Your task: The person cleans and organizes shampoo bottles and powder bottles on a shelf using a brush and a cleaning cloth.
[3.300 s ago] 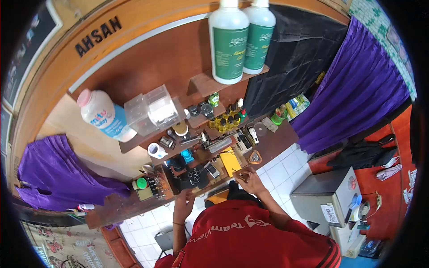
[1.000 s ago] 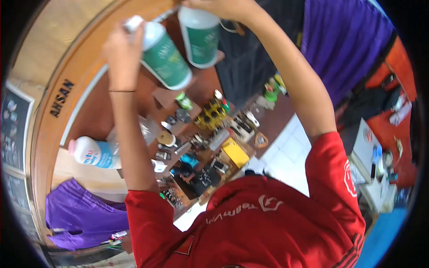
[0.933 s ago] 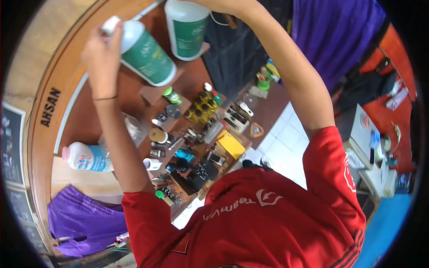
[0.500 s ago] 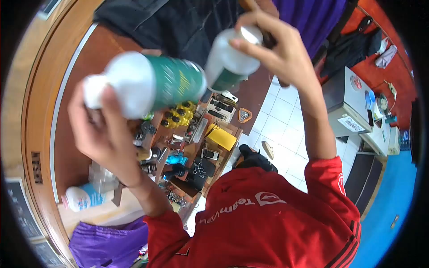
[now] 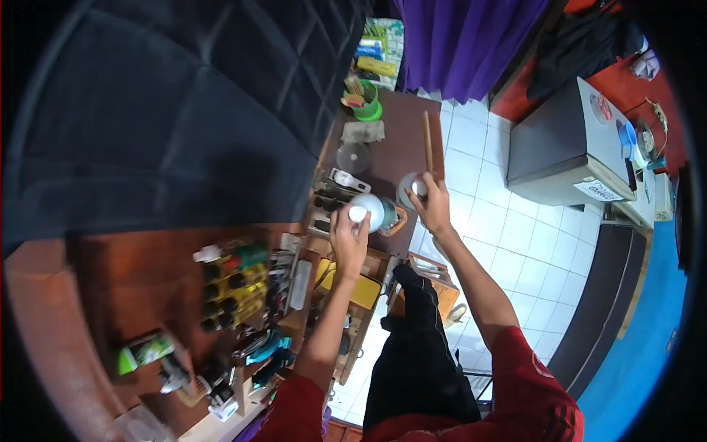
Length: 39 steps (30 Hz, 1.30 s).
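The two white-and-green bottles, held up in the air half a second ago and standing on a high shelf some seconds before that, are now brought down to the brown desk [image 5: 398, 147]. The first bottle [image 5: 370, 211] is seen from above, upright, at the near edge of the desk. Its white cap is covered by the left hand [image 5: 349, 234], whose fingers are closed around the top. The second bottle [image 5: 406, 194] stands just to the right of it and slightly farther away. It is gripped at the neck by the right hand [image 5: 432, 208], whose fingers are curled over the cap. Whether either base already rests fully on the desk cannot be told from this angle.

A wooden stick [image 5: 427, 140] lies beyond the second bottle, and a green cup [image 5: 367, 104] stands at the far end. A yellow box [image 5: 355, 286] sits near the left forearm, and a rack of small yellow bottles [image 5: 236, 286] is seen farther left.

From this change it is judged that the carrying down is all but finished, with both bottles within reach at desk level.
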{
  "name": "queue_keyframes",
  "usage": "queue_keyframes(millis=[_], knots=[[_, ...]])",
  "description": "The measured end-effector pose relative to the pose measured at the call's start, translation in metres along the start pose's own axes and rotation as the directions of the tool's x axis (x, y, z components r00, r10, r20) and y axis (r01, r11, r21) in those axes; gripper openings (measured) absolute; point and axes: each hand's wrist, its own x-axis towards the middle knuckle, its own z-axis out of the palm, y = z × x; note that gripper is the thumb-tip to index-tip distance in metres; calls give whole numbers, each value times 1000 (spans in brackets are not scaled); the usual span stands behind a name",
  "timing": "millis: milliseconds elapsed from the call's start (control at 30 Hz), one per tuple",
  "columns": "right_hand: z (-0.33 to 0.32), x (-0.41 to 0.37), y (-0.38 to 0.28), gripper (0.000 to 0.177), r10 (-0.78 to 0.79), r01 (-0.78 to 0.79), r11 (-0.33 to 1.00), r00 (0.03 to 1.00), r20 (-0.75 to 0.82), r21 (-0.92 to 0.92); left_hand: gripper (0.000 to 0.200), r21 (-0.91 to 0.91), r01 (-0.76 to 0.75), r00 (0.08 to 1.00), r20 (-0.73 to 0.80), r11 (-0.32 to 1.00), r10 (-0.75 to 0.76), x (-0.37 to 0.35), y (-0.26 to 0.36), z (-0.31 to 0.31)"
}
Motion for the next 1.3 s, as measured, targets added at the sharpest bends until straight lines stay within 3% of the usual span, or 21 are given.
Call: queue_keyframes(millis=[167,267,367,500,600,700,800,833,867,900,933,967,1000,1033,1067,1100,1133,1167,1200,1233,1300], knots=[[61,30,76,34,-63,66,994,997,40,-82,34,75,-105,994,37,992,103,32,-82,95],[79,33,113,36,-53,59,991,997,57,-121,36,153,-81,993,96,985,67,38,-125,131],[85,35,134,38,-100,109,989,991,92,-104,36,229,-105,991,107,968,82,48,-137,144],[76,34,126,43,16,4,997,969,245,-80,37,230,-129,975,208,965,81,68,-131,152],[74,36,120,45,-140,150,983,985,100,-109,40,276,-119,968,244,954,50,79,-130,158],[62,35,107,52,-131,133,987,991,24,-89,55,233,-18,975,220,972,-35,80,-132,159],[33,22,70,62,-35,37,999,998,-51,24,67,154,22,989,139,988,-44,61,-102,127],[20,10,54,57,58,-51,988,997,-46,144,66,191,-41,995,92,981,24,46,-94,113],[2,-9,37,54,156,-156,971,988,19,183,63,22,148,981,119,989,-150,32,-74,92],[-12,-30,26,47,207,-216,958,976,68,187,59,-79,196,977,99,977,-188,11,-57,69],[-34,-50,-1,39,295,-334,907,938,180,257,54,-3,149,988,31,989,-149,-10,-35,44],[-60,-64,-36,35,453,-515,850,824,340,115,47,-107,307,951,81,946,-299,-30,-17,16],[-64,-88,-41,35,384,-445,887,860,337,124,40,-165,296,954,3,941,-300,-49,3,-10],[-78,-115,-46,37,488,-559,826,774,404,75,36,-399,374,910,-16,837,-414,-68,23,-30],[-87,-142,-47,42,321,-350,937,874,365,15,34,-461,306,917,-93,833,-389,-78,59,-57],[-102,-154,-82,47,333,-427,893,839,431,141,34,-350,265,930,-154,898,-335,-83,100,-90],[-110,-174,-95,51,120,-211,950,928,354,232,33,-316,218,942,-180,923,-284,-86,132,-118],[-138,-170,-150,54,313,-415,904,808,499,105,31,-413,225,953,-97,883,-288,-91,161,-148],[-147,-176,-168,54,216,-328,932,845,489,155,31,-429,178,956,-137,886,-259,-94,195,-178],[-160,-170,-200,54,226,-337,936,798,559,103,32,-303,125,962,-196,945,-190,-98,219,-206],[-167,-160,-228,52,-5,-113,973,860,511,200,33,-280,4,934,-342,960,-103,-112,246,-253]])
